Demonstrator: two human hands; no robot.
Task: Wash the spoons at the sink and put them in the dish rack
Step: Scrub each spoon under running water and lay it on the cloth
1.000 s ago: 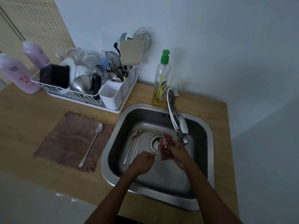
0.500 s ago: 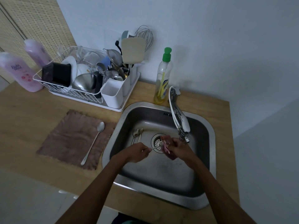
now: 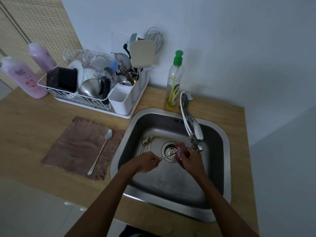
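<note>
Steel sink (image 3: 224, 147) fills the lower centre of frame, set in a wood counter (image 3: 25, 120). L hand (image 3: 145, 162) pinches the handle end of a spoon (image 3: 168, 156) over the drain. R hand (image 3: 191, 160), just under the tap (image 3: 191, 124) spout, is curled round a pink scrub pad (image 3: 179, 150) that wraps the spoon's other end, so the bowl is hidden. Two more spoons (image 3: 147, 142) lie side by side on the sink floor, left of the drain, partly behind the L hand. One long spoon (image 3: 102, 147) lies on a brown cloth (image 3: 75, 147) at centre left, bowl toward the top of frame, handle tip near the cloth's lower edge. White dish rack (image 3: 68, 98) sits upper left, packed w/ bowls, plates & utensils. Green-capped soap bottle (image 3: 174, 82) stands upright betw. rack & tap. Two pink bottles (image 3: 24, 77) stand at far left, beside the rack.
</note>
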